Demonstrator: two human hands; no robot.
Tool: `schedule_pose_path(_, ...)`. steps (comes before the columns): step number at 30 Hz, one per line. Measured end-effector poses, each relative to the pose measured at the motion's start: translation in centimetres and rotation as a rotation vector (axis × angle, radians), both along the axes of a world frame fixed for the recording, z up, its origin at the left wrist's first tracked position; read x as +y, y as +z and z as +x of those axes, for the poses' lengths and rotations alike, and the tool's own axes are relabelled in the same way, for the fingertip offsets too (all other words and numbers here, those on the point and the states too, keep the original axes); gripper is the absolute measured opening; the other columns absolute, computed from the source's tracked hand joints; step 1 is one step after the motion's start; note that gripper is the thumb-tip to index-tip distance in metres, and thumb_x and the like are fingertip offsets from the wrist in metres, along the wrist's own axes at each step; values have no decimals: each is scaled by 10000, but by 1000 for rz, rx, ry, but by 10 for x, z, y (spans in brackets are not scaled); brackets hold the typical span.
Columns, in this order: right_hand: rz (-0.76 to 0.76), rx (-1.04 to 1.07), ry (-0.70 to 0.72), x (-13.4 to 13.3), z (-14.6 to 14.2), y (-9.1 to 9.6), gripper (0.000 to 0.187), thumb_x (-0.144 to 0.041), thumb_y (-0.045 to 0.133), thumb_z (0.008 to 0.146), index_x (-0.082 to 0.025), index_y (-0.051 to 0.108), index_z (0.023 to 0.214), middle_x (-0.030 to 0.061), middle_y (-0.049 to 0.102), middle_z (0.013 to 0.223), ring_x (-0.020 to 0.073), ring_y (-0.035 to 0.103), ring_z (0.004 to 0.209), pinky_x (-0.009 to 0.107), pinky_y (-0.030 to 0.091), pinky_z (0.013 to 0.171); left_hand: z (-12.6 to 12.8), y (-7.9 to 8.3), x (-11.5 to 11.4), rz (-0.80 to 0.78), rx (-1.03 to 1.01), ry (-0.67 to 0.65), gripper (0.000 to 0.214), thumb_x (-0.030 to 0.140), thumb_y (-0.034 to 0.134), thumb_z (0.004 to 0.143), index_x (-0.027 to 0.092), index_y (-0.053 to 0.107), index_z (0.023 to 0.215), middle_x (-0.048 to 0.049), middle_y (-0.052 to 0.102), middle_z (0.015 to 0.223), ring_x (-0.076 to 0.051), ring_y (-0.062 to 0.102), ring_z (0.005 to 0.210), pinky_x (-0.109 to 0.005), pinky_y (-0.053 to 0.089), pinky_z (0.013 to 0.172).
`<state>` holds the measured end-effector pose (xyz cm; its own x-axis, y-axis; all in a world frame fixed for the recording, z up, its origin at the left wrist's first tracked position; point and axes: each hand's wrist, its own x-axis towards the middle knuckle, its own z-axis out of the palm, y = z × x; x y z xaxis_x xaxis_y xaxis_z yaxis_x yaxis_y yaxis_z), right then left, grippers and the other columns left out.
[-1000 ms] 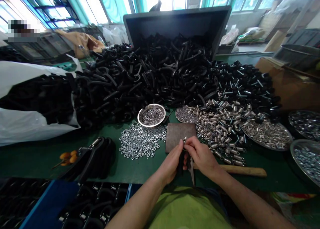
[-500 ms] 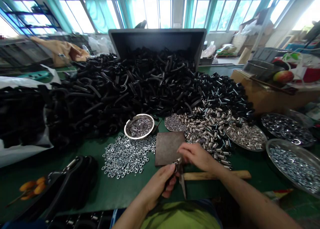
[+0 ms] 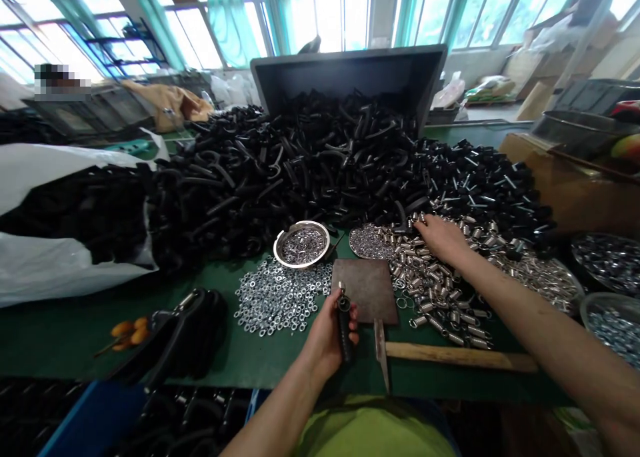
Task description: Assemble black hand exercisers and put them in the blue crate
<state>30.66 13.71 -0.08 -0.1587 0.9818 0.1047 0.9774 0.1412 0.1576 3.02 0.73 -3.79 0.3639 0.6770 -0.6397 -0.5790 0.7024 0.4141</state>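
Note:
My left hand (image 3: 330,330) is wrapped round a black handle (image 3: 345,334) with a small metal fitting at its upper end. It is just in front of a square steel plate (image 3: 363,287). My right hand (image 3: 443,238) is stretched out to the far part of a pile of metal coil springs (image 3: 425,277), its fingertips closed together at a spring (image 3: 419,220). Between my arms a hammer (image 3: 460,356) lies on the green table, its wooden handle pointing right and its head touching the plate's near edge.
Loose nuts (image 3: 275,300) lie left of the plate, below a metal bowl (image 3: 326,244) of small parts. Behind rises a heap of black handles (image 3: 300,164) spilling from a grey bin (image 3: 435,77). Orange fruit (image 3: 131,332) and finished-looking black pieces (image 3: 210,330) sit at left; metal trays (image 3: 595,297) stand right.
My right hand has left the left hand's side and moved away to the springs. The left hand keeps hold of the black handle, which now shows more fully. The view has turned left.

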Motion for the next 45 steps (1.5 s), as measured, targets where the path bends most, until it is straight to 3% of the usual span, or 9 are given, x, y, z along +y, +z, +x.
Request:
schedule_pose_path(4,156,116,75,-31,-12,17,245,-174,425,885,-97,584,1055,176,586,993,282,548,950,359,446,717,-3,-5,6,-16,-189,89,268,351,474,834,148,471,659,45,367,486,-55,328,415,-156,262,404)
schedule_pose_path(8,84,645,337,-89,-55,28,183,-237,508,871,-175,584,1025,63,633,917,180,600,802,299,487,701,2,-8,8,16,-211,121,291,352,461,831,144,481,628,32,386,459,-66,339,409,-171,279,412)
schedule_pose_path(15,104,794,626,-134,-122,-3,191,-145,434,882,-166,561,1023,90,638,931,197,590,887,334,493,757,16,0,0,91,-148,180,209,291,482,797,138,511,657,13,458,461,-89,398,426,-204,339,461)
schedule_pose_path(18,194,796,498,-133,-133,-16,199,-233,419,907,-146,581,984,110,651,899,210,605,849,336,482,745,19,3,-5,135,-86,276,188,291,532,768,139,506,660,24,470,489,-80,408,446,-201,344,479)
schedule_pose_path(23,-105,787,164,-131,-138,-14,380,-401,348,928,-193,623,769,29,620,605,173,600,576,276,448,569,16,2,-8,317,84,324,189,307,596,739,150,510,677,39,487,530,-79,422,478,-207,349,499)
schedule_pose_path(28,7,871,405,-134,-135,-9,312,-327,409,900,-193,529,1155,101,643,1043,219,607,941,347,472,791,14,-4,-7,337,118,378,184,311,605,731,149,522,700,45,485,586,-73,427,512,-207,341,507)
schedule_pose_path(32,-186,941,227,-134,-136,-11,313,-325,304,941,-193,528,1116,24,639,685,172,621,614,288,483,578,14,-6,-8,383,162,342,173,306,601,737,148,535,717,40,488,624,-72,423,531,-206,332,503)
schedule_pose_path(37,-111,917,364,-134,-135,-9,279,-302,413,894,-202,544,1119,82,653,914,222,614,872,370,472,775,10,-6,-8,417,234,347,197,336,588,745,160,519,692,45,467,600,-79,417,535,-211,344,528)
schedule_pose_path(45,-430,1490,54,-131,-143,-16,254,-407,516,833,-222,545,1004,-5,597,741,132,574,605,251,462,531,4,4,-7,610,553,153,214,390,522,811,185,537,872,11,538,766,-121,498,674,-230,391,609)
